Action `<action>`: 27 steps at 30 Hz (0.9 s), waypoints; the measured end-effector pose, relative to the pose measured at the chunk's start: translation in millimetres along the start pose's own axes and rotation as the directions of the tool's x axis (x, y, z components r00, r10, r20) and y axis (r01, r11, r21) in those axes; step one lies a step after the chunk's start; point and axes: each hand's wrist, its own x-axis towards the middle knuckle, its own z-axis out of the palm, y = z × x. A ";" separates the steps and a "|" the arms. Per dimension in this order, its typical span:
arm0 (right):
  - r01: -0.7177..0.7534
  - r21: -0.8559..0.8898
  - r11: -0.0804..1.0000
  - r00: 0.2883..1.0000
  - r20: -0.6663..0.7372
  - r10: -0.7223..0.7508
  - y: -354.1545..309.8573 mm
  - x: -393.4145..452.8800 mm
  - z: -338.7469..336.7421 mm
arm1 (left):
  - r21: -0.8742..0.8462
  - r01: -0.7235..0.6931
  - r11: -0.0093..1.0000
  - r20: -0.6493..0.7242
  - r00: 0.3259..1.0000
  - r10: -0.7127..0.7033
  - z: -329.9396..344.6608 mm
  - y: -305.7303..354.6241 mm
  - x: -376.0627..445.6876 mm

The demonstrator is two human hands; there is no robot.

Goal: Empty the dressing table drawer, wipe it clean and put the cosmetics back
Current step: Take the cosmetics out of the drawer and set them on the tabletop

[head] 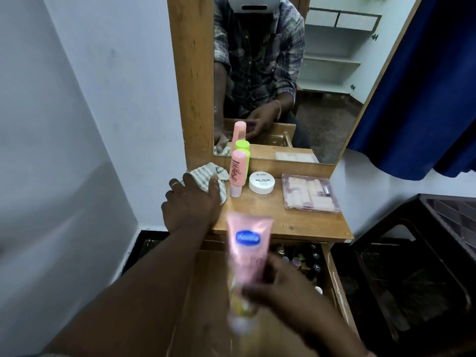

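My right hand (286, 287) grips a blurred pink lotion tube (247, 248) with a blue label, held above the open drawer (332, 274). Several small dark bottles (306, 258) lie at the drawer's back right. My left hand (190, 199) rests on a checked cloth (208, 173) at the left edge of the dressing table top (283, 222). On the top stand a pink bottle (236, 173), a green-capped bottle (244, 157) behind it, a white nail polish remover tub (261, 182) and a clear case of cosmetics (310, 193).
A mirror (283, 73) in a wooden frame rises behind the table top and reflects a person in a checked shirt. A white wall lies to the left. A blue curtain (425, 86) hangs at right above a dark wooden chair (412, 279).
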 end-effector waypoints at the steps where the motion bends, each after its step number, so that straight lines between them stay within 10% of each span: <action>1: 0.083 0.035 0.996 0.994 -0.080 -0.079 -11.7 -1.6 -10.8 | 0.003 -0.004 1.000 0.000 1.000 0.004 0.0 -0.3 -0.5; 7: 0.359 -0.122 0.925 0.800 -0.470 -0.372 -75.2 44.4 -55.2 | 0.003 -0.010 1.000 0.012 1.000 0.010 -1.6 -0.9 -0.5; 27: 0.324 -0.216 0.921 0.822 -0.417 -0.387 -64.3 98.7 -41.6 | 0.002 -0.008 1.000 0.016 1.000 0.008 -1.1 -0.5 -0.2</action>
